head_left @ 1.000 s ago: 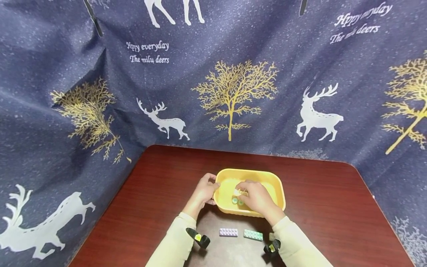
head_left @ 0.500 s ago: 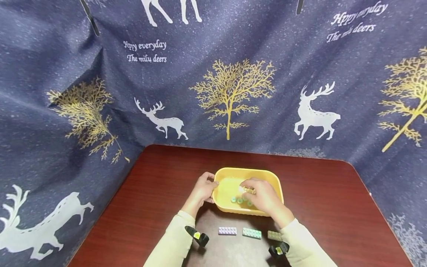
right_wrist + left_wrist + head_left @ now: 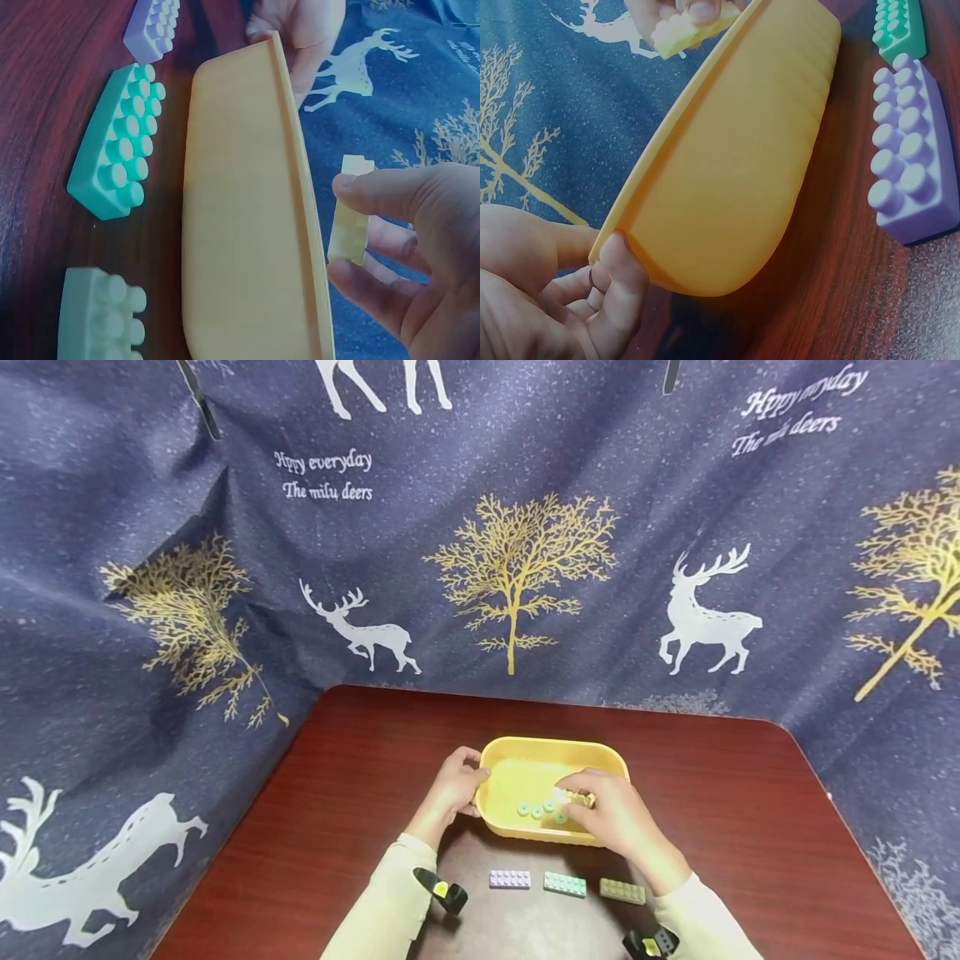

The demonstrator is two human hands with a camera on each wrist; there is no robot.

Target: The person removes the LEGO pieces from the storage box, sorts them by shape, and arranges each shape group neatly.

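Note:
A yellow plastic basin (image 3: 555,742) stands on the table, and my left hand (image 3: 455,783) pinches its left rim between thumb and fingers. In the left wrist view the thumb of that hand (image 3: 555,300) presses the outer wall. My right hand (image 3: 617,810) is over the basin's right part, holding a pale yellow toy building brick (image 3: 349,225) between thumb and fingertips. Several small green ring-like pieces (image 3: 537,812) lie on the basin floor, left of and below the right hand; their exact kind is too small to tell.
In front of the basin, a purple brick (image 3: 510,880), a green brick (image 3: 565,884) and an olive-looking brick (image 3: 622,892) lie in a row on the dark red table (image 3: 375,760). A blue cloth with deer and trees (image 3: 465,443) hangs behind the table.
My right hand has shifted to the right with the yellow brick, uncovering green pieces in the basin and the olive brick in front. The left hand keeps its hold on the rim.

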